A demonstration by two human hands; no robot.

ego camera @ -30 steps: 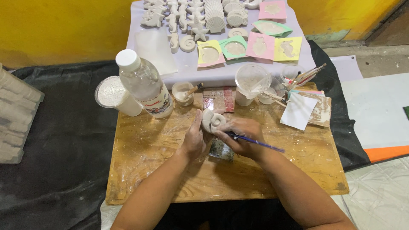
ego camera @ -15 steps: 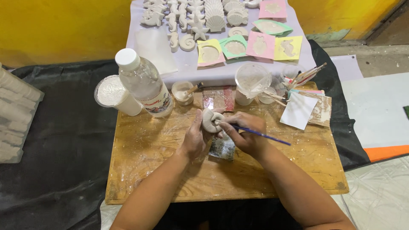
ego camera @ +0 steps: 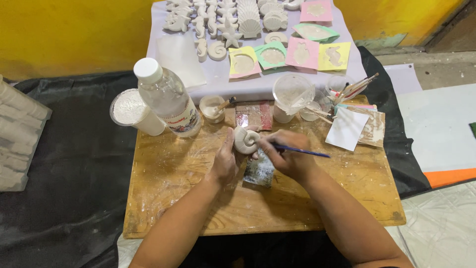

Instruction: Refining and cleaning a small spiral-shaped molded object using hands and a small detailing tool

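Two hands meet over the middle of the wooden tabletop [ego camera: 173,198], and the work in hand looks like brushing a small white plaster shell [ego camera: 245,139]. The left hand [ego camera: 224,161] has its grip closed round the shell from the left and below, fingers curled behind it, holding it up clear of the board. The right hand [ego camera: 286,155] pinches a thin blue brush [ego camera: 302,151] in a narrow, pen-like grip, handle trailing off to the right and tip at the shell's right edge; the bristles are too small to make out. Just below the shell lies a dark smeared card [ego camera: 259,172] on the board. Behind the shell stand a small cup with a stick in it [ego camera: 212,107] and a reddish block [ego camera: 254,114]; to its left behind, a clear plastic bottle [ego camera: 166,98] and a tub of white powder [ego camera: 130,109]; to its right behind, a clear beaker [ego camera: 291,94]. Farther behind, rows of white casts [ego camera: 233,22] lie on a pale sheet. As I judge it, the next stroke calls for a steady left hold and a light touch along the shell's ridges, perhaps turning it.
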